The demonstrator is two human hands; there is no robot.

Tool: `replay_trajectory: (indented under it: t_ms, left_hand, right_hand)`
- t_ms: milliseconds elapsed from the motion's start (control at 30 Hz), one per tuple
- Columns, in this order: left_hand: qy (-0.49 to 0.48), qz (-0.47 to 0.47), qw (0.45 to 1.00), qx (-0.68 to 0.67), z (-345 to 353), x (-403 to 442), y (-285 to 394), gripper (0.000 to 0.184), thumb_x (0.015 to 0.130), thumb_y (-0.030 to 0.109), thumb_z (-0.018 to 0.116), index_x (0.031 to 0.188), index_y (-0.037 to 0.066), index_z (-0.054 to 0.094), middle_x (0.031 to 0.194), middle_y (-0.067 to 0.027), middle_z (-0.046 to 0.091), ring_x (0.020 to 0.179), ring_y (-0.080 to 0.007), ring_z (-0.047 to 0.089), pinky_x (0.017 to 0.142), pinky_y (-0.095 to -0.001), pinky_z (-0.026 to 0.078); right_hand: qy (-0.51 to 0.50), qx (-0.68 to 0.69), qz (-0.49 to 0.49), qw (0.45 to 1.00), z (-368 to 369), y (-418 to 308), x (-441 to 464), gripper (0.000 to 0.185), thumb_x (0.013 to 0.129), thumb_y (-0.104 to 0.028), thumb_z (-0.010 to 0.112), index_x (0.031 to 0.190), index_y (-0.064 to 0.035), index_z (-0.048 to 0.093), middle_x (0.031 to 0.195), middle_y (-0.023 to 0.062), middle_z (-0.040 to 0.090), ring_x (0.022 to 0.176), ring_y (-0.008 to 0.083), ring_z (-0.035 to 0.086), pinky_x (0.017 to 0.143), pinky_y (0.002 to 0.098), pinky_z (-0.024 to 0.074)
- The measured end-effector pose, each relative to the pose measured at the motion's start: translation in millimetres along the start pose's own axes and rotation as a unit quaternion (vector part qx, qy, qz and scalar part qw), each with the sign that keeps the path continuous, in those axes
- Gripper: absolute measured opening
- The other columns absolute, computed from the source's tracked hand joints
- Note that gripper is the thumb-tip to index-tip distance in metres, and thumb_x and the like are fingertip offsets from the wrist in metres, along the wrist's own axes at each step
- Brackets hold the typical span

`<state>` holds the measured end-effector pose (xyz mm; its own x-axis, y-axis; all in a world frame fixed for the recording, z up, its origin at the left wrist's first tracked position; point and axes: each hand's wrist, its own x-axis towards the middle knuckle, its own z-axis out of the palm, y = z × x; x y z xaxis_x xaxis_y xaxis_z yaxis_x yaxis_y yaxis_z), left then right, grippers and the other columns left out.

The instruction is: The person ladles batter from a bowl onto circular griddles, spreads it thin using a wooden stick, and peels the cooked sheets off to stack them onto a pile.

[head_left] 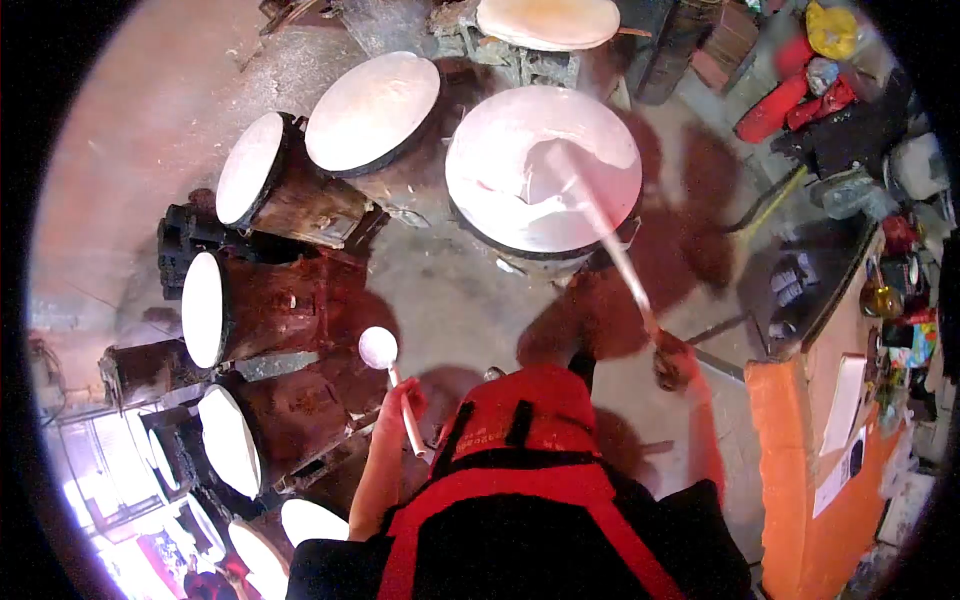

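Observation:
My left hand (pixel 406 398) is closed around the handle of a ladle (pixel 378 347), whose round, pale bowl points up and away from me. In my right hand (pixel 674 362) is a long pale stick (pixel 622 258), gripped near its lower end. The stick reaches forward over a wide round vessel (pixel 544 246). Its far end is blurred and lies over the white and pinkish contents, so I cannot tell how deep it goes. Streaks and swirls mark the surface in that vessel.
Several round white-topped brown stands, such as this one (pixel 203 310), curve along my left side. A larger white disc (pixel 374 112) is at the front. An orange-fronted table (pixel 800 470) stands at my right. Red and yellow items (pixel 775 110) lie at the far right.

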<state>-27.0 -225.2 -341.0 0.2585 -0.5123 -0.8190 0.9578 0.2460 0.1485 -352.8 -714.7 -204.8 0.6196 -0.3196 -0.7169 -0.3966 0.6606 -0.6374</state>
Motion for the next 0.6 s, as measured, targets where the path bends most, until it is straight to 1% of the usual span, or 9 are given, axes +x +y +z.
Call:
replay_trajectory:
  t_ms: [100,167,200,267,367,400,433,500,600]
  left_hand:
    - [0.039,0.001,0.999,0.005,11.9,-27.9,-3.0,0.010,0.085,0.012,0.058,0.088,0.002,0.060,0.079,-0.0096,0.063,0.072,-0.0226,0.061,0.068,-0.0345,0.053]
    - [0.068,0.048,0.995,0.053,33.6,-67.7,-16.7,0.011,0.085,0.012,0.058,0.089,0.002,0.060,0.079,-0.0090,0.063,0.073,-0.0221,0.061,0.070,-0.0340,0.053]
    - [0.080,0.083,0.988,0.103,47.6,-92.8,-24.1,0.011,0.086,0.012,0.058,0.090,0.002,0.060,0.079,-0.0084,0.063,0.073,-0.0217,0.061,0.071,-0.0335,0.053]
    - [0.114,0.115,0.980,0.115,54.2,-124.9,-35.3,0.012,0.086,0.012,0.058,0.093,0.003,0.061,0.080,-0.0061,0.062,0.076,-0.0198,0.060,0.075,-0.0314,0.051]
    - [0.145,0.126,0.981,0.027,-8.4,-134.6,-46.8,0.016,0.086,0.013,0.057,0.099,0.007,0.062,0.092,0.0002,0.058,0.089,-0.0132,0.056,0.081,-0.0245,0.045]
    - [0.106,0.189,0.974,0.071,45.1,-177.6,-53.4,0.021,0.087,0.015,0.056,0.105,0.007,0.062,0.095,0.0008,0.059,0.086,-0.0109,0.055,0.078,-0.0237,0.045]
    - [0.134,0.205,0.969,0.043,36.5,-175.9,-55.4,0.023,0.087,0.016,0.055,0.107,0.007,0.061,0.096,0.0014,0.058,0.087,-0.0101,0.054,0.079,-0.0245,0.044]
    - [0.164,0.225,0.957,0.077,32.6,-183.8,-55.6,0.025,0.087,0.017,0.055,0.109,0.008,0.060,0.099,0.0024,0.058,0.091,-0.0095,0.053,0.083,-0.0261,0.041]
    - [0.161,0.187,0.962,0.114,-0.1,-153.6,-46.4,0.023,0.084,0.016,0.057,0.106,0.008,0.061,0.092,0.0037,0.058,0.083,-0.0086,0.054,0.073,-0.0235,0.042]
  right_hand:
    - [-0.003,0.143,-0.043,0.989,127.1,17.8,36.5,0.034,0.090,-0.035,0.057,0.113,-0.0112,0.058,0.072,-0.0032,0.056,0.054,0.0084,0.049,0.048,0.0239,0.0390]
    - [0.013,0.110,-0.165,0.980,221.1,10.9,84.1,0.028,0.093,-0.030,0.053,0.113,-0.0117,0.057,0.081,-0.0035,0.056,0.062,0.0087,0.052,0.053,0.0234,0.0422]
    - [0.096,0.021,-0.324,0.941,234.5,60.9,190.3,0.035,0.095,-0.012,0.047,0.129,-0.0033,0.045,0.120,0.0065,0.054,0.106,0.0189,0.054,0.088,0.0285,0.0441]
    - [0.110,-0.090,-0.439,0.887,320.3,10.2,210.6,0.040,0.093,-0.012,0.047,0.132,-0.0033,0.043,0.129,0.0140,0.050,0.116,0.0247,0.049,0.096,0.0334,0.0381]
    - [0.207,-0.071,-0.404,0.888,382.8,-5.7,278.0,0.039,0.093,-0.013,0.046,0.131,-0.0023,0.043,0.118,0.0181,0.057,0.112,0.0285,0.053,0.094,0.0335,0.0390]
    - [0.257,-0.087,-0.438,0.857,384.7,6.4,293.4,0.041,0.093,-0.013,0.045,0.132,-0.0042,0.041,0.114,0.0162,0.059,0.101,0.0276,0.057,0.085,0.0339,0.0433]
    - [0.309,-0.103,-0.467,0.822,386.6,18.4,308.6,0.043,0.092,-0.013,0.045,0.134,-0.0062,0.039,0.110,0.0143,0.062,0.091,0.0268,0.061,0.076,0.0344,0.0476]
    - [0.203,0.028,-0.371,0.906,374.1,29.5,233.6,0.046,0.092,-0.017,0.046,0.138,-0.0160,0.036,0.096,0.0062,0.061,0.067,0.0165,0.057,0.054,0.0297,0.0463]
    - [0.156,0.205,-0.192,0.947,339.6,59.5,185.7,0.045,0.092,-0.025,0.051,0.136,-0.0254,0.040,0.085,0.0024,0.056,0.054,0.0135,0.051,0.044,0.0283,0.0437]
